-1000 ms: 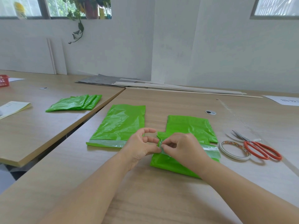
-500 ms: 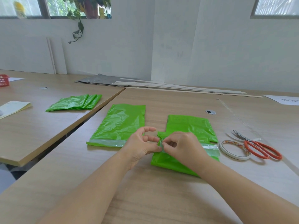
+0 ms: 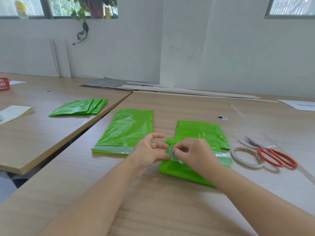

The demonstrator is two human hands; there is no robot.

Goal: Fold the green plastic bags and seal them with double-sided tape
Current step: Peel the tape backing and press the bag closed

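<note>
At the far nine o'clock edge stood a red basket point(image 3: 4, 83), and below it, at about eight o'clock, lay a pale booklet point(image 3: 16, 112) whose cover carried small writing too blurred to read. Toward ten o'clock on the left counter point(image 3: 34, 142) rested a stack of folded green bags point(image 3: 80, 108).

On the near counter point(image 3: 153, 210), just left of centre, a flat green bag point(image 3: 127, 130) lay with a pale tape strip point(image 3: 113, 149) along its near edge. The left hand point(image 3: 150, 153) hovered at that bag's near right corner, its grip narrow, thumb and forefinger pinching the left end of a pale strip on the second green bag point(image 3: 199, 132), which lay at the centre and reached toward four o'clock. The right hand point(image 3: 196, 151) met it fingertip to fingertip, grip also narrow, pinching the same strip end where the backing point(image 3: 172, 155) lifted off the plastic. The rest of that strip ran on rightward across the bag under the right wrist.

At three o'clock lay a roll of tape point(image 3: 247, 157) with a coloured pattern inside its ring, no words legible, and touching it, orange-handled scissors point(image 3: 272, 153). Beyond, at two o'clock, a white sheet point(image 3: 300, 104) showed dark printed characters too small to read.
</note>
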